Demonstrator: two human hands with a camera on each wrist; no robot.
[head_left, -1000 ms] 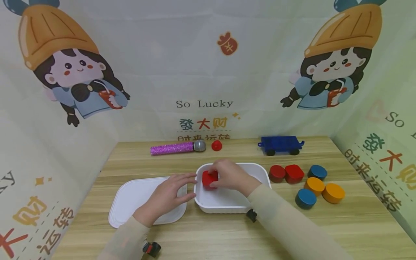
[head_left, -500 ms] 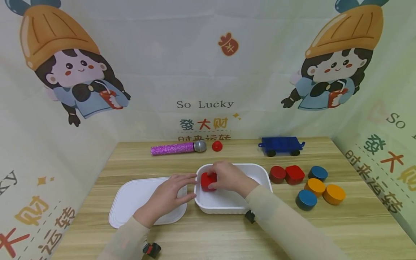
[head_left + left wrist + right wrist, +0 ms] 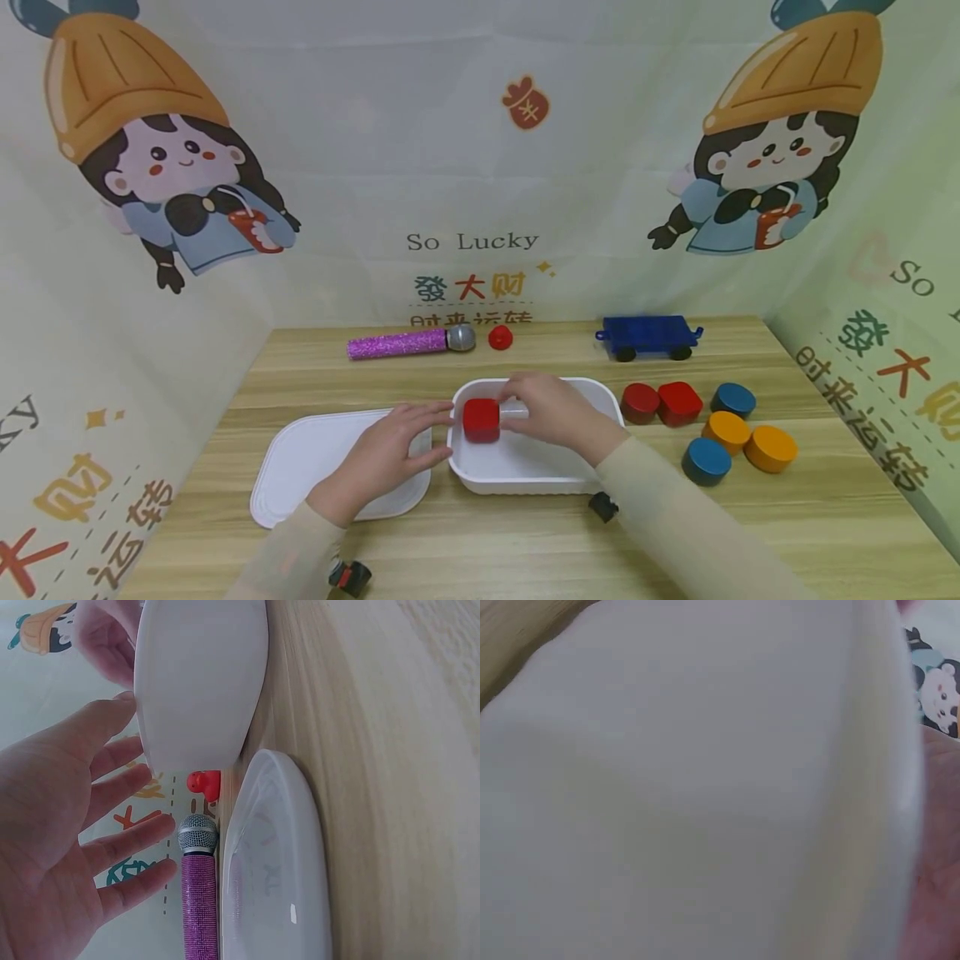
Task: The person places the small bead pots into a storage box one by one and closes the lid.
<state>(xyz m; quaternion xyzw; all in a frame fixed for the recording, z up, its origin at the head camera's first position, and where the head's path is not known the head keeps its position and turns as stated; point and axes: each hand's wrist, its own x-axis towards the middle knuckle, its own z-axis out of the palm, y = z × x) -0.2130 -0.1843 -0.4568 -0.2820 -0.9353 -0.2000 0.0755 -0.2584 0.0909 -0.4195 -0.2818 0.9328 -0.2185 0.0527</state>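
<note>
In the head view a red block point(image 3: 481, 420) with rounded corners sits at the left end of a white rectangular container point(image 3: 525, 486). My right hand point(image 3: 555, 413) hangs over the container just right of the block, thumb and index finger spread apart with nothing between them. My left hand point(image 3: 390, 446) has its fingers extended, fingertips at the container's left rim. The left wrist view shows the thumb of this hand point(image 3: 56, 817) against the container's wall point(image 3: 202, 682). The container's outside fills most of the right wrist view and hides the right fingers.
A white lid point(image 3: 300, 467) lies left of the container. Red discs or blocks point(image 3: 640, 402), blue discs point(image 3: 707, 461) and orange discs point(image 3: 771, 448) cluster at right. Behind stand a glittery purple microphone point(image 3: 401, 342), a small red toy duck point(image 3: 205, 784) and a blue toy wagon point(image 3: 648, 336).
My right hand has let go of the red block and drawn back to the right. The block moved slightly left before its release. My left hand has stayed in place.
</note>
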